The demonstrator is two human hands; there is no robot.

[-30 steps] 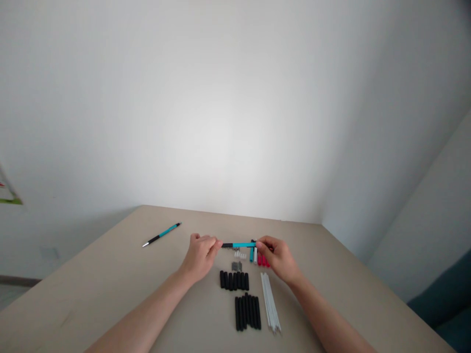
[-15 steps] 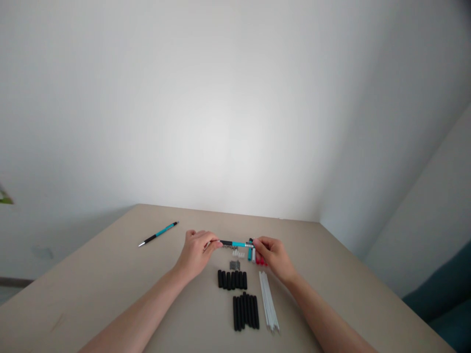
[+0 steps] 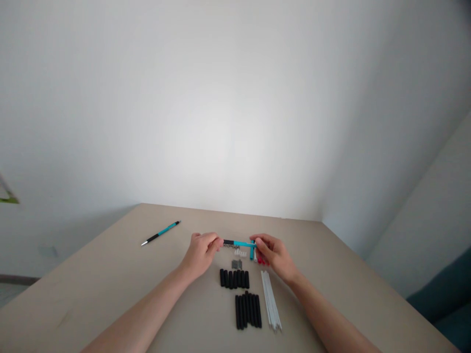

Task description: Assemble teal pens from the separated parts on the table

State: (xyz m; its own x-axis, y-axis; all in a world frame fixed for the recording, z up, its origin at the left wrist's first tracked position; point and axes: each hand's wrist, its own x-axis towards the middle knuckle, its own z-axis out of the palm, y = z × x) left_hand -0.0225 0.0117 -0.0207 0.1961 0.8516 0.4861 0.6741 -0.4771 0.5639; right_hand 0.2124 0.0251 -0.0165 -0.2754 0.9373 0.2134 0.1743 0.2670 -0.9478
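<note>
Angled in from seven o'clock, the bare left hand (image 3: 200, 252) is curled in a close pinch on the black end of a slim black-and-turquoise pen barrel (image 3: 241, 243). The bare right hand (image 3: 275, 255), from five o'clock, pinches the turquoise end. Short black cylindrical tubes (image 3: 235, 279) lie at the barrel's six o'clock.

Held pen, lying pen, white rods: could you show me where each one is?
Held pen (image 3: 241, 243): head view, on its turquoise barrel.
Lying pen (image 3: 161, 232): head view, about mid-length.
White rods (image 3: 271, 300): head view, about halfway along the bundle.
</note>
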